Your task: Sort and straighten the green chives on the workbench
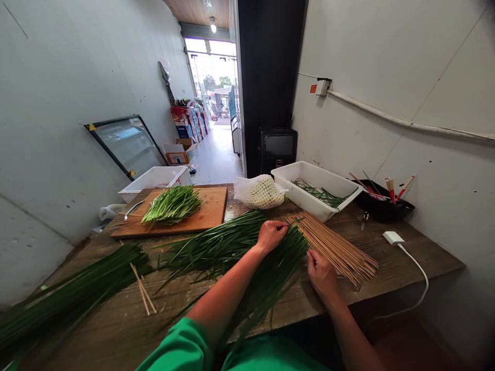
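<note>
My left hand [271, 233] is curled shut, knuckles up, pinching into the long green chives [220, 247] that lie across the middle of the wooden table [386, 263]. My right hand [322, 273] rests at the near end of a bundle of bamboo skewers [334, 246], fingers bent against the sticks. Both forearms reach out from green sleeves at the bottom of the view.
A cutting board [211, 212] holds trimmed chive ends [172, 203]. More chives [73, 296] lie at the left beside two loose skewers [144, 289]. A white tub [305, 193] with chives, a net bag [260, 192], a black tray [382, 208] of chopsticks and a white charger [393, 237] sit at the back right.
</note>
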A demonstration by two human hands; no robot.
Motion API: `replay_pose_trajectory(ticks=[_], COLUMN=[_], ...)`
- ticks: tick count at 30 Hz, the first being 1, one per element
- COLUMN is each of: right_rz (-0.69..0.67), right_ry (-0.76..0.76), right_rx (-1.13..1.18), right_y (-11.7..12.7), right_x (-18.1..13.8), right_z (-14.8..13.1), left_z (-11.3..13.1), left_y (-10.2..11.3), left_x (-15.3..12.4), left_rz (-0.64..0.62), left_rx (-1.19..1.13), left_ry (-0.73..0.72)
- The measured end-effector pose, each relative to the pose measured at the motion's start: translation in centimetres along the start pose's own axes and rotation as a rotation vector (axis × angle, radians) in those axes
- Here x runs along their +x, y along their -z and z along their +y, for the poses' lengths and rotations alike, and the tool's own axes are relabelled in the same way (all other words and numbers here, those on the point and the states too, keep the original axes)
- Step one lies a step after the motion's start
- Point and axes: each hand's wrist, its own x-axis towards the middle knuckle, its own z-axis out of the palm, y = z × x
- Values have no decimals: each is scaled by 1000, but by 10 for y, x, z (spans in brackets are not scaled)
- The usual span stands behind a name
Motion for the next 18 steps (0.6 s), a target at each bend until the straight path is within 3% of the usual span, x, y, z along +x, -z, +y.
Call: replay_pose_trajectory(ticks=[12,15,18], right_rz=[-9,-7,9], right_ry=[-8,-7,-13], right_rx=[-35,-44,-47], right_y=[0,0,0], right_x=[-1,-1,-1], right_z=[1,1,1], left_z=[0,2,2], left_y=[-2,0,8], left_x=[-3,-4,-1], left_rz=[-22,-78,-212], left_rx=[56,68,65], left_ry=[-105,-131,-178])
